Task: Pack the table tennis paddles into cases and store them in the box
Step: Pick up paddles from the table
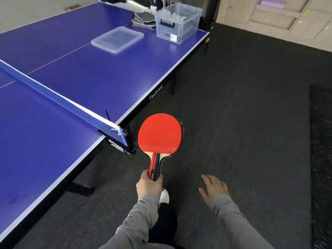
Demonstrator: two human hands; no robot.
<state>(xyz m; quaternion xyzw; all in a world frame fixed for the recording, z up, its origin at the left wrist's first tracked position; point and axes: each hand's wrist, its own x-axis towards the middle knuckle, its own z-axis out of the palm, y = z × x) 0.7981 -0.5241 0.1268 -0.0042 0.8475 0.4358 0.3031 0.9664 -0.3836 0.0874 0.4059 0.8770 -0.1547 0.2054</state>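
My left hand (pixel 149 186) is closed around the handles of two stacked table tennis paddles (pixel 160 134), red rubber facing up, a second blade showing at the right edge. They hang over the dark floor beside the table. My right hand (pixel 213 187) is empty, fingers spread, palm down, to the right of the paddles. At the table's far corner stands a clear plastic box (pixel 177 22). Its flat clear lid (pixel 117 39) lies on the table to the left. Dark paddle cases (pixel 142 19) are stacked behind the box.
The blue table tennis table (pixel 80 74) fills the left side, with its net (pixel 59 97) and the net clamp (pixel 124 141) at the near edge. Dark carpet (pixel 242 123) covers the floor to the right. A black mat (pixel 321 150) lies at the far right.
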